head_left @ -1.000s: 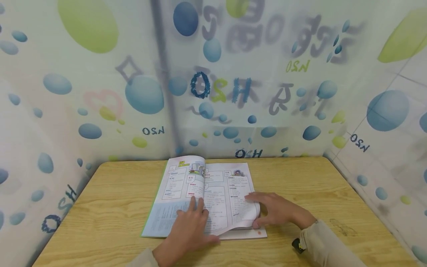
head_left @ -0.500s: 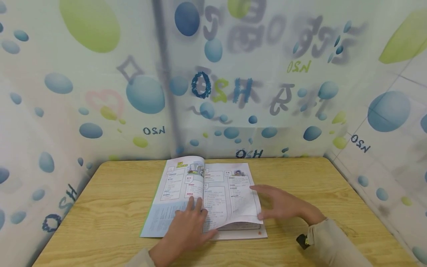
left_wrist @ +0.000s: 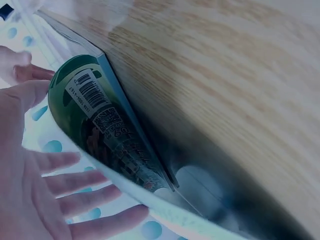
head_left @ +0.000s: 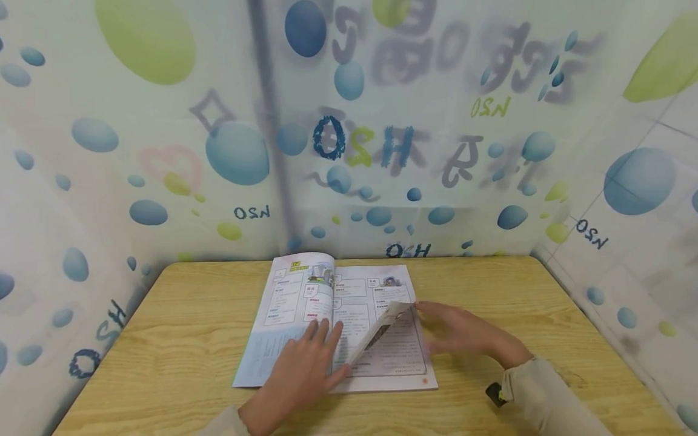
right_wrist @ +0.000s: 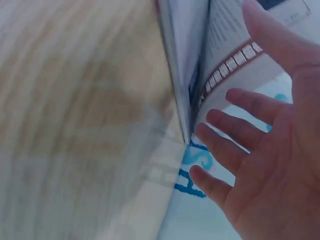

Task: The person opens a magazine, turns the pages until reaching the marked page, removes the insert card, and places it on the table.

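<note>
A magazine (head_left: 289, 284) lies open on the table, its left part bowed upward. My left hand (head_left: 297, 366) rests on it near the gutter, fingers extended and spread. In the left wrist view, the bowed green cover (left_wrist: 75, 120) with a barcode shows beside that hand's straight fingers (left_wrist: 80, 182). One right-hand page (head_left: 384, 324) stands lifted and curled at its lower corner, baring the page beneath. At the right edge is my right hand (head_left: 471, 333), its fingers at the raised page. The right wrist view shows those fingers (right_wrist: 235, 127) loosely extended, with no grip visible.
The magazine lies on a wood-grain table (head_left: 180, 327). A patterned curtain (head_left: 349, 181) with blue and green spots hangs behind it and along both sides. A small dark object (head_left: 495, 394) sits at the right sleeve's cuff.
The right-hand page's lower corner has lifted and curled up toward the left, uncovering the printed page below. My right hand has shifted slightly right and up; the left hand stays near the gutter.
</note>
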`<state>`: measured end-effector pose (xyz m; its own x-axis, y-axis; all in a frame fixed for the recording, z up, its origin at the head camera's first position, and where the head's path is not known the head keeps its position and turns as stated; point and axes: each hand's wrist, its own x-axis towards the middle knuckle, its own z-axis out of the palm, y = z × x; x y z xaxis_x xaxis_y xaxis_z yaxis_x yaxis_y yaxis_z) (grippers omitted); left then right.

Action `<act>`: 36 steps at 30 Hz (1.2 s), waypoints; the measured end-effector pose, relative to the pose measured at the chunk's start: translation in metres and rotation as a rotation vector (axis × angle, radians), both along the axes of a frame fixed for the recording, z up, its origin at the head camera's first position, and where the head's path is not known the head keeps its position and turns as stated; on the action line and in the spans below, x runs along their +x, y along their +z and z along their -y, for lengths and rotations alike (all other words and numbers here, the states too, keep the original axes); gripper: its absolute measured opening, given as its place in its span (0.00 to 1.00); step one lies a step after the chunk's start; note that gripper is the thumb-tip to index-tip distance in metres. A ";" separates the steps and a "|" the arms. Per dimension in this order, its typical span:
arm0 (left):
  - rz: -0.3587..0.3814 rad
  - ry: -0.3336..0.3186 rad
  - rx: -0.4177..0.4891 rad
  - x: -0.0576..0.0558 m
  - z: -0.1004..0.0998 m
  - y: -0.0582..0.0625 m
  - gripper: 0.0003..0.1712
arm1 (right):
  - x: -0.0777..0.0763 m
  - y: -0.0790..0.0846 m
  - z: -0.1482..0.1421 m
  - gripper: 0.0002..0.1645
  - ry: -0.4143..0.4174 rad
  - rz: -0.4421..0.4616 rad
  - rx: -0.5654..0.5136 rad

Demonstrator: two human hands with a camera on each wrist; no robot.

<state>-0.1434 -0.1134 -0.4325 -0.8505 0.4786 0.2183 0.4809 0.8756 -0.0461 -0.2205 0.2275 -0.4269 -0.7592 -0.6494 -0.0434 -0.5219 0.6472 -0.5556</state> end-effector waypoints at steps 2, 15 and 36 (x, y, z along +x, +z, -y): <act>-0.026 -0.004 -0.013 -0.001 0.000 0.000 0.43 | 0.001 -0.003 0.003 0.57 0.057 -0.018 0.037; -0.287 -0.055 0.003 -0.004 -0.001 0.001 0.57 | 0.009 -0.008 0.013 0.58 0.136 0.031 0.149; -0.161 -0.232 -0.364 -0.015 -0.008 0.005 0.30 | 0.011 -0.011 0.012 0.57 0.101 0.041 0.171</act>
<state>-0.1582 -0.1056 -0.4275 -0.6811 0.7221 0.1211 0.6237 0.6588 -0.4206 -0.2092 0.2157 -0.4378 -0.6860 -0.7025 -0.1895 -0.5679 0.6797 -0.4642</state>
